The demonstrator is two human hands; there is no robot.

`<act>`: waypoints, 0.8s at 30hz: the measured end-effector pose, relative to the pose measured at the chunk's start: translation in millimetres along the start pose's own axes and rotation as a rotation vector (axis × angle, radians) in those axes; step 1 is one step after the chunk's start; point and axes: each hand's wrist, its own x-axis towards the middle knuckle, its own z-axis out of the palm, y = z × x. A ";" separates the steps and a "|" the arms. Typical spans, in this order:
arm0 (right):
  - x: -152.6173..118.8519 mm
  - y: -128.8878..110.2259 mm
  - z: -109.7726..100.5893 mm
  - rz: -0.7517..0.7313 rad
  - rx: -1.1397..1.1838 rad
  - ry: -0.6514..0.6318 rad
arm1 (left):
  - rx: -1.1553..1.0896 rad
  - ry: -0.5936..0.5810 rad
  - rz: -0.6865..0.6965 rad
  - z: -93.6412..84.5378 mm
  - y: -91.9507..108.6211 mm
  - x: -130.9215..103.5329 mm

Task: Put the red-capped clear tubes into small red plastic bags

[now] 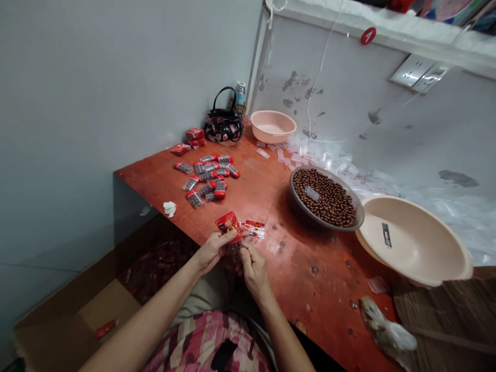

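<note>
Far left, below table level: open cardboard box (112, 305) with a loose red pack (106, 329) on a flap and a dark red heap further in, too dim to make out. Red-brown table (287, 268): white crumpled tissue (169, 208) at the left edge; behind it, a few stacked red packets (195, 135) near the wall, then a loose cluster of red-capped clear packs (209, 175) with dark contents. Black floral handbag (223, 125) at the back, a can (240, 94) just behind it. Left hand (213, 251) at the front edge, thumb pressed on a printed red sleeve (227, 221), pinching it. Right hand (254, 267) pinches the lower end of a small clear container (234, 251) with dark contents; its upper end meets the sleeve, can't tell how far in it sits. Another red sleeve (254, 228) lies flat just beyond the hands. Pink basin (273, 124) at the back. Then grey bowl (325, 199) of brown balls, one clear box (311, 193) on top; clear plastic pile (387, 178) along the wall; big beige basin (422, 237) touching the bowl; knotted plastic bag (387, 330) beside brown cardboard (449, 320), far right.
</note>
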 end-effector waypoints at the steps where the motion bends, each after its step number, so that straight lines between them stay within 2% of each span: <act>1: 0.0 1.1 0.3 0.011 0.013 0.016 | -0.011 -0.009 0.007 0.4 -0.8 -0.1; 6: 0.3 3.8 0.8 0.005 -0.028 0.043 | -0.032 0.068 0.141 1.7 -10.1 0.4; 11: -0.2 3.5 1.4 -0.074 -0.106 0.094 | -0.002 0.140 0.157 5.0 -22.8 1.8; 13: -1.3 5.1 2.8 -0.004 -0.033 0.104 | 0.028 0.159 0.172 6.2 -28.0 0.8; 17: -3.7 7.1 5.4 0.228 0.221 0.013 | 0.120 0.165 0.170 7.9 -31.9 -2.2; 19: -4.2 5.2 5.4 0.201 0.176 0.025 | 0.106 0.186 0.172 9.6 -30.2 -1.9; 22: -4.4 0.9 4.9 0.080 0.005 0.124 | 0.044 0.249 0.185 13.1 -29.5 0.4; 24: -4.8 0.3 5.7 0.087 0.003 0.150 | 0.060 0.288 0.205 15.2 -32.9 1.0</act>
